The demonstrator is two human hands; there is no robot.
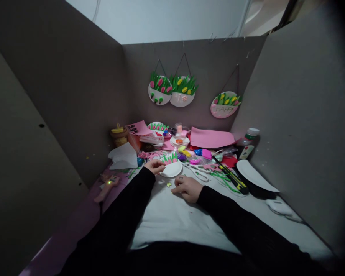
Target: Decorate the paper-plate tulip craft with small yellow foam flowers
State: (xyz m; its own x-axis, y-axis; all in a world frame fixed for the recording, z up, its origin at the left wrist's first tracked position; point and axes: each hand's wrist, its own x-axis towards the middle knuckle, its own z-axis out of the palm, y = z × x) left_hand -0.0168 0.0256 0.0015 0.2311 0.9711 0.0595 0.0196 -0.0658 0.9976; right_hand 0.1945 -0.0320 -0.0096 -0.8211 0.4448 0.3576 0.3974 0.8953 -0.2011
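Note:
My left hand (154,166) rests at the left edge of a small white paper plate (172,170), fingers curled against its rim. Green and pink paper tulips (170,158) stick up behind the plate. My right hand (188,188) lies on the white sheet (172,218) just below the plate, fingers bent in a loose pinch; what they hold, if anything, is too small to see. A tiny yellow-green scrap (168,184) lies between the hands. Both arms wear black sleeves.
White scissors (199,171), a yellow-black utility knife (232,179), a glue gun (107,186) with a lit green light, pink paper (211,138), a glue bottle (248,143) and a half plate (254,175) crowd the desk. Three tulip plates (172,90) hang on grey partitions.

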